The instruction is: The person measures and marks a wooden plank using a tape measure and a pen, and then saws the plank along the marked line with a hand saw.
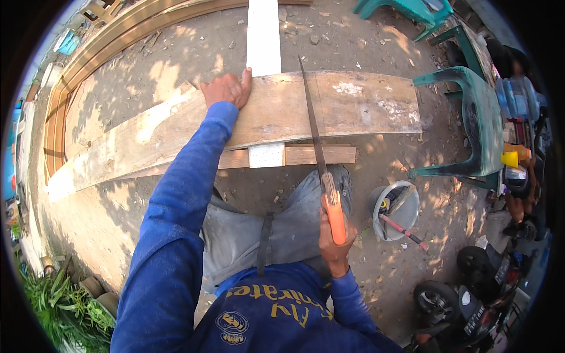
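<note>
A wide, weathered wooden board (365, 103) lies crosswise before me, over a white-faced beam (263, 38) and a reddish timber (322, 155). At the board's far edge, left of the beam, my left hand (226, 91) is closed over it, fingers bent and thumb stretched outward. My right hand (337, 250) is wrapped round the orange handle of a handsaw (312, 117), close to my right thigh. The dark blade points away from me across the board, right of the beam, with its tip beyond the far edge. Whether the teeth have cut into the wood cannot be made out.
To my right, a pale bucket (377, 200) holds hand tools, one with a red handle (402, 230). Green plastic chairs (474, 120) stand farther right. A motorbike (465, 306) is at lower right. Long timbers (94, 65) lie far left; plants (56, 306) grow at lower left.
</note>
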Tool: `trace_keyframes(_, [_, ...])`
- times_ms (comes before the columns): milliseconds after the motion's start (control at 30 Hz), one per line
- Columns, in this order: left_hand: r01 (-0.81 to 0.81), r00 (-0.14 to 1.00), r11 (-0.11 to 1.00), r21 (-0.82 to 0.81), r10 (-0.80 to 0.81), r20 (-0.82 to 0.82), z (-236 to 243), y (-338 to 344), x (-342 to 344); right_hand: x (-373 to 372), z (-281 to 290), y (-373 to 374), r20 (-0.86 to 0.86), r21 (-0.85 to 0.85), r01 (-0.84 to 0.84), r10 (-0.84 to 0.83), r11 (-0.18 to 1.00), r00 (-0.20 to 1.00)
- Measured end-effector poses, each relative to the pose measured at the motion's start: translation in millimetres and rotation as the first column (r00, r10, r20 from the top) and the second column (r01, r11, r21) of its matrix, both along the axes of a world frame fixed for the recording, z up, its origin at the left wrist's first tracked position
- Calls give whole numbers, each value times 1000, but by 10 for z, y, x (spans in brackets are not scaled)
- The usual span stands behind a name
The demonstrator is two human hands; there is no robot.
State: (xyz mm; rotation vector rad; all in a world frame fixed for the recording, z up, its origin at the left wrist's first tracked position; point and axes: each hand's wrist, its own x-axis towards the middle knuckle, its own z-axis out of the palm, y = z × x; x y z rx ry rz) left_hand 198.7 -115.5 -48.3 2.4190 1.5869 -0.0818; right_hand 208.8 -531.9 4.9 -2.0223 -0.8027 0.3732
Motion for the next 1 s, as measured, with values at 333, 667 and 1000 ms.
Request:
trace_keyframes(333, [-14, 1000, 1000, -3, 14, -20, 26, -29, -59, -513, 142, -809, -173, 79, 108, -93, 991, 981])
trace_keyframes(667, [-4, 1000, 1000, -4, 4, -8, -3, -14, -49, 80, -5, 313, -130, 62, 36, -27, 997, 991])
trace_keyframes(1000, [14, 1000, 999, -29, -13, 20, 19, -23, -6, 421, -163, 718, -137, 108, 7, 8, 994, 991])
